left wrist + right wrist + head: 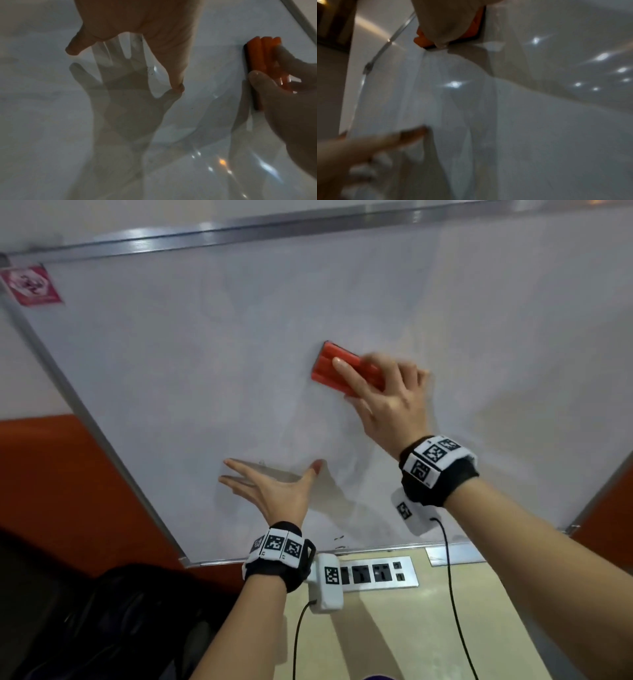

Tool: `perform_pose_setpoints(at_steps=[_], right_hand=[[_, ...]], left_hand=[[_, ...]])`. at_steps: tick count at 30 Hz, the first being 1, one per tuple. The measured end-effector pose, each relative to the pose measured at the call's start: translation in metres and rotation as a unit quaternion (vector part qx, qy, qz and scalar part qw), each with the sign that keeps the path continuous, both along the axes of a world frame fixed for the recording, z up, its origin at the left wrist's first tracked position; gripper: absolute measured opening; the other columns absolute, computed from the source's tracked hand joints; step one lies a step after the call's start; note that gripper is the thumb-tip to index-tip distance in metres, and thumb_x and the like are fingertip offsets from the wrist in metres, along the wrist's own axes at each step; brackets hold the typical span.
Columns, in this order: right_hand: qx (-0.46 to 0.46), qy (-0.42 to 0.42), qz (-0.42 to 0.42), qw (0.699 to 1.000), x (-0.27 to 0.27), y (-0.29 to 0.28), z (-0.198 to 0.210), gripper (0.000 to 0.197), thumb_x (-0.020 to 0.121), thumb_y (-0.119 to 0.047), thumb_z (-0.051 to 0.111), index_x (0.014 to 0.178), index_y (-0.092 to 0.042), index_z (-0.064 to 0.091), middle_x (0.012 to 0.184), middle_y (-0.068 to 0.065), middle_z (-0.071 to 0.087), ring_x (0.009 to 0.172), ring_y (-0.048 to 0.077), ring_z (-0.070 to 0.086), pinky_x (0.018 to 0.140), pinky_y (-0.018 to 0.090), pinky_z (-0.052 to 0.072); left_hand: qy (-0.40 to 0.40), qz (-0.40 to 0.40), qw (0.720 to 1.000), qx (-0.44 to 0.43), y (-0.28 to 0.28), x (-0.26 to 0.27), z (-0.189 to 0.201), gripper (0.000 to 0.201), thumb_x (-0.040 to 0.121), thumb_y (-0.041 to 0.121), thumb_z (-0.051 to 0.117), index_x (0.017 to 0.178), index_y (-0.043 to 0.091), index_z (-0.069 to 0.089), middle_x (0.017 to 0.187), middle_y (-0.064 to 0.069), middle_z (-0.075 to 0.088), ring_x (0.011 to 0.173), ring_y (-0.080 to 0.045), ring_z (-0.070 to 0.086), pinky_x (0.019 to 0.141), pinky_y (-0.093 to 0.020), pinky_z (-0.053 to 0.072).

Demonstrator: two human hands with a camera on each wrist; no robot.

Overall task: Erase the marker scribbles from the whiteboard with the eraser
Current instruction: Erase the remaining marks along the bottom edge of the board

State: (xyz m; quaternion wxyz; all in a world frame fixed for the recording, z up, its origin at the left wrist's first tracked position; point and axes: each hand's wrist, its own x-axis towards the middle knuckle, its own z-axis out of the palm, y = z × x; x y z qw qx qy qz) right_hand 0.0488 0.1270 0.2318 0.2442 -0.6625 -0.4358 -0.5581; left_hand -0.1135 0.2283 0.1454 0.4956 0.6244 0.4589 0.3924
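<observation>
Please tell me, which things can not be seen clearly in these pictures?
- Eraser pad, head view: it faces the whiteboard and the right hand covers its far end.
- Right hand fingers, head view: motion blur.
- Left hand palside, head view: turned away.
- Small dark marks near the bottom frame: too small to read.

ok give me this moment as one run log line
right hand grips red eraser against whiteboard | left hand open, fingertips on board | small dark marks left near bottom edge
</observation>
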Motion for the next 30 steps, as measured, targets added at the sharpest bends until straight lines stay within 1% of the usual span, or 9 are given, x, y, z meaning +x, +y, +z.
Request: perform_pose_setpoints(at_steps=[4,9,12,15,17,21,24,27,30], right_hand=[[-0.015,0.004,0.003,1.0,-0.006,-0.006,-0.064,0.049,0.087,-0.025,0.071,0.132,-0.042,0.059,0.126,-0.001,0.049,0.093,0.025,0.047,0.076,0.04,0.039],[-0.278,-0.049,0.055,0.958,0.007,-0.057,-0.165,0.067,0.08,-0.009,0.069,0.137,-0.04,0.053,0.124,0.0,0.052,0.097,0.024,0.05,0.079,0.041,0.034],[-0.279,-0.064,0.061,0.956,0.013,-0.058,-0.143,0.064,0.078,-0.012,0.074,0.133,-0.04,0.058,0.124,-0.003,0.052,0.093,0.023,0.048,0.076,0.04,0.035],[-0.084,-0.03,-0.008,0.996,0.019,-0.047,-0.077,0.055,0.083,-0.021,0.074,0.132,-0.044,0.059,0.124,-0.005,0.051,0.091,0.023,0.048,0.075,0.04,0.039],[0.027,0.003,-0.037,0.999,0.026,-0.039,-0.029,0.053,0.085,-0.023,0.071,0.133,-0.043,0.059,0.123,-0.003,0.055,0.093,0.025,0.048,0.075,0.042,0.04],[0.072,0.047,-0.026,0.996,0.031,-0.029,-0.003,0.049,0.088,-0.026,0.07,0.133,-0.042,0.058,0.127,-0.004,0.048,0.098,0.025,0.044,0.077,0.043,0.039],[0.022,0.033,-0.014,0.999,0.032,-0.045,-0.052,0.051,0.085,-0.025,0.074,0.13,-0.044,0.06,0.126,-0.004,0.047,0.093,0.025,0.044,0.077,0.042,0.038],[-0.092,0.048,0.007,0.995,0.033,-0.078,-0.123,0.059,0.08,-0.019,0.079,0.13,-0.045,0.059,0.126,-0.002,0.051,0.092,0.024,0.046,0.077,0.042,0.038],[-0.273,0.12,0.038,0.954,0.03,-0.118,-0.181,0.071,0.068,-0.014,0.088,0.126,-0.046,0.062,0.123,-0.001,0.059,0.093,0.023,0.05,0.081,0.042,0.035]], left_hand=[[0.002,0.025,1.0,0.004,-0.002,0.006,-0.001,0.154,0.054,0.047,0.093,0.151,0.025,-0.024,0.156,-0.016,-0.032,0.147,-0.03,-0.021,0.119,-0.041,-0.001],[0.019,0.023,0.999,0.026,0.001,0.003,-0.007,0.151,0.057,0.045,0.092,0.151,0.026,-0.025,0.156,-0.016,-0.032,0.146,-0.027,-0.025,0.12,-0.039,0.004],[0.023,0.03,0.999,0.033,0.001,0.003,-0.009,0.151,0.056,0.048,0.091,0.151,0.028,-0.025,0.156,-0.016,-0.032,0.146,-0.025,-0.026,0.122,-0.042,0.007],[0.017,0.043,0.998,0.043,0.0,0.005,-0.013,0.15,0.056,0.048,0.092,0.152,0.028,-0.022,0.157,-0.014,-0.03,0.147,-0.025,-0.023,0.122,-0.042,0.008],[0.012,0.05,0.998,0.047,-0.001,0.007,-0.016,0.149,0.056,0.046,0.092,0.153,0.026,-0.019,0.158,-0.014,-0.029,0.148,-0.026,-0.021,0.121,-0.04,0.01],[0.0,0.064,0.996,0.058,-0.002,0.012,-0.021,0.145,0.059,0.041,0.092,0.154,0.026,-0.016,0.158,-0.013,-0.028,0.148,-0.028,-0.018,0.115,-0.028,0.015],[-0.003,0.069,0.996,0.062,-0.002,0.015,-0.023,0.141,0.063,0.033,0.091,0.155,0.023,-0.015,0.159,-0.014,-0.026,0.149,-0.028,-0.016,0.097,-0.006,0.012],[0.004,0.081,0.994,0.076,0.0,0.016,-0.028,0.14,0.063,0.035,0.091,0.155,0.023,-0.014,0.159,-0.016,-0.025,0.149,-0.028,-0.016,0.103,-0.011,0.012],[0.025,0.083,0.992,0.088,0.002,0.018,-0.035,0.138,0.065,0.038,0.089,0.155,0.021,-0.014,0.159,-0.018,-0.024,0.149,-0.029,-0.015,0.108,-0.016,0.013]])
